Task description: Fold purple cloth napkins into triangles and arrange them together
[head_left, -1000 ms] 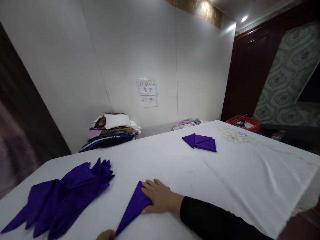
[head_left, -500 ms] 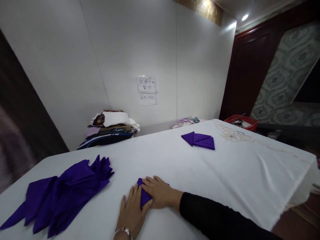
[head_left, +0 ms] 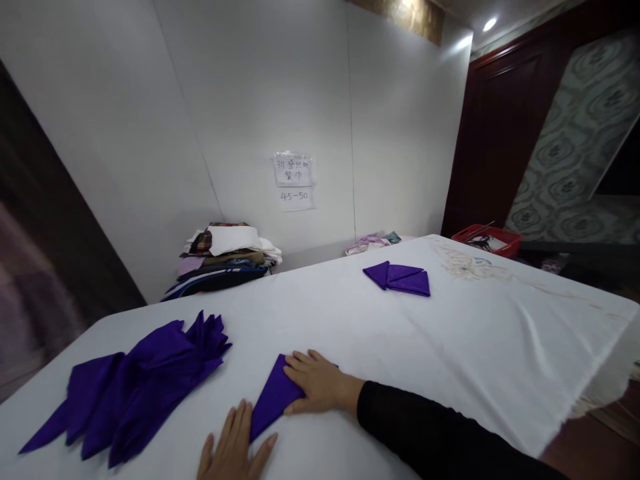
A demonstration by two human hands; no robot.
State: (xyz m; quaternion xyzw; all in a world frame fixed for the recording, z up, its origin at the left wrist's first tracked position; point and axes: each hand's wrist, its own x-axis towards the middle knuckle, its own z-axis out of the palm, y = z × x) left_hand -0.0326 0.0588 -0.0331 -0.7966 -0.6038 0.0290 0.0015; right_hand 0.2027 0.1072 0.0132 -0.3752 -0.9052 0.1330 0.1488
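A purple cloth napkin [head_left: 275, 393], folded into a flat pointed shape, lies on the white-covered table in front of me. My right hand [head_left: 316, 383] rests flat on its right part, fingers stretched out, hiding that side. Beside the napkin's near left point is my left hand [head_left: 236, 445], its fingers extended and thumb apart; whether it touches the cloth edge I cannot tell. Farther back lies a second purple napkin [head_left: 400, 279], folded flat with a pointed left end. To the left, a loose heap of unfolded purple napkins [head_left: 135, 387] spreads over the cloth.
The white tablecloth [head_left: 450, 373] carries pale embroidery toward the far right. Behind the table are a stack of folded clothes [head_left: 225, 257], a small pile of pinkish fabric [head_left: 370, 244] and a red basket [head_left: 487, 240]. Handwritten paper signs [head_left: 294, 180] hang on the wall.
My left hand has slid off the napkin toward the lower left, uncovering more of its left part. My right hand stays pressed on the napkin. The view has shifted slightly.
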